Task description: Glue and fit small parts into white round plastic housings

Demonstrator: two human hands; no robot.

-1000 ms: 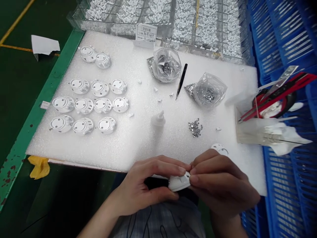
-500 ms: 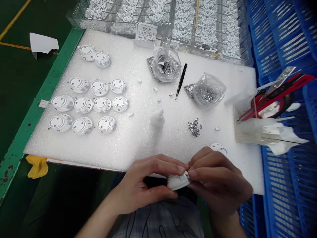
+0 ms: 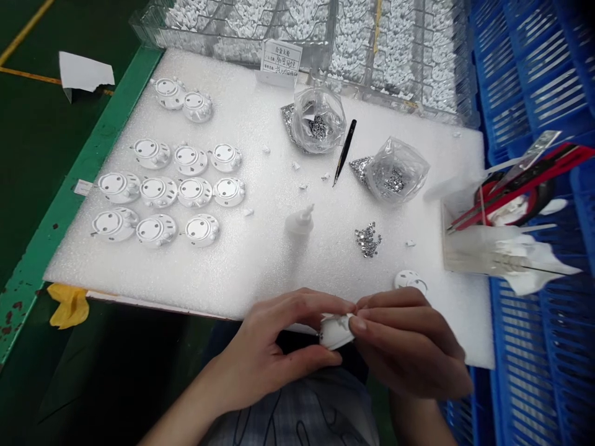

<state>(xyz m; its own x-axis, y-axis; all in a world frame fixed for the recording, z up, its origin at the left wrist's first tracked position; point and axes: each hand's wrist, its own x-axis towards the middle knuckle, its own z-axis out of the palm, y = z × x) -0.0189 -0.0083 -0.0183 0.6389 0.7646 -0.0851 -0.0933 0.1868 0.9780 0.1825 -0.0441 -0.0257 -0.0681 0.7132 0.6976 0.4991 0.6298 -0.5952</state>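
Observation:
Just past the front edge of the foam-covered table, a small white rounded plastic part (image 3: 335,332) is between my two hands. My left hand (image 3: 283,337) grips it with the thumb below and the fingers above. The fingertips of my right hand (image 3: 411,337) are pinched against its right end; whether they hold a tiny piece there is hidden. A similar white part (image 3: 410,280) lies just beyond my right hand. Further forward are a pile of small shiny metal bits (image 3: 368,240) and a small white squeeze bottle (image 3: 300,221) standing upright.
Rows of white assembled parts (image 3: 158,191) lie at left. Two plastic bags of metal bits (image 3: 318,127) and black tweezers (image 3: 344,153) lie further back. Clear trays (image 3: 302,49) of white pieces line the far edge. A tool holder (image 3: 465,255) stands right, beside blue crates (image 3: 530,334).
The white part has tilted in my hands, showing more of its side. My right fingers have shifted and flattened slightly against its end. The view has moved a little.

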